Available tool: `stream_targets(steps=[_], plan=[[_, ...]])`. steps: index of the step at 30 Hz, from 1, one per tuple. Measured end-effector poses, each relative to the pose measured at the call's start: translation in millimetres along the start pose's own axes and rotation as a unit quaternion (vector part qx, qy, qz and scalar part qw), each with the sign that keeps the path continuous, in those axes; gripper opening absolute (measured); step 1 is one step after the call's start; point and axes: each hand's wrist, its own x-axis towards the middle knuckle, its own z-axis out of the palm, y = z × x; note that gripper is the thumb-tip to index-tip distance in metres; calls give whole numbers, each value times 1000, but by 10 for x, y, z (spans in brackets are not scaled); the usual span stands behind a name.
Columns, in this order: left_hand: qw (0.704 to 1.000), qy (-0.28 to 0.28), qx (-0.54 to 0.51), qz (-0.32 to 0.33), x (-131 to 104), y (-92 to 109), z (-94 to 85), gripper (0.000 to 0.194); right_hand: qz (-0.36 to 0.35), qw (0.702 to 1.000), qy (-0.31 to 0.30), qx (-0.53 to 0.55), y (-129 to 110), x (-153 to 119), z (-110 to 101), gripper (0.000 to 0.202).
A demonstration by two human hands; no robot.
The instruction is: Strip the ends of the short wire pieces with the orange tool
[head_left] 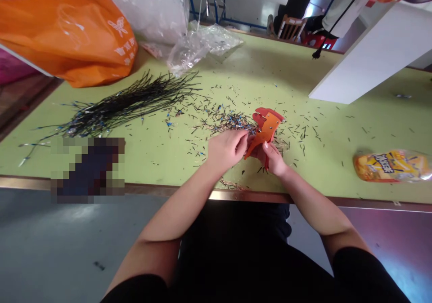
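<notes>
While my right hand (pixel 276 160) is closed around the handles of the orange stripping tool (pixel 269 125), thumb uppermost, the tool's head points away from me. Tool position: over the green table (pixel 270 73), near its front edge, just right of a heap of black and blue clippings (pixel 236 121). My left hand (pixel 225 148) is curled into a loose fist beside the tool's handles; I cannot tell whether the fingers hold anything. Farther left, a bundle of black wires (pixel 135 97) lies on the table, before an orange bag (pixel 77 37). Far right: a snack packet (pixel 391 166).
</notes>
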Motion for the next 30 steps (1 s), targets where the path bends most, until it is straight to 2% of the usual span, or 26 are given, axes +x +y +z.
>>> stream_targets(steps=[4,10,14,19,25,30], plan=[[1000,0,2,15,-25,36,27,15,4,999,30,12,78,28,-48,60],[999,38,-21,21,-3,34,-17,13,11,1000,25,-8,78,5,-73,58],[999,16,-9,34,-1,55,-40,12,1,999,41,-6,118,4,-95,56],[999,-15,-24,27,-15,87,-36,14,-1,997,75,-8,216,21,-153,64],[998,4,-43,47,-10,120,-56,13,4,996,89,-29,274,4,-190,68],[998,-11,-55,37,-12,131,-68,13,9,996,79,-41,248,-7,-142,70]])
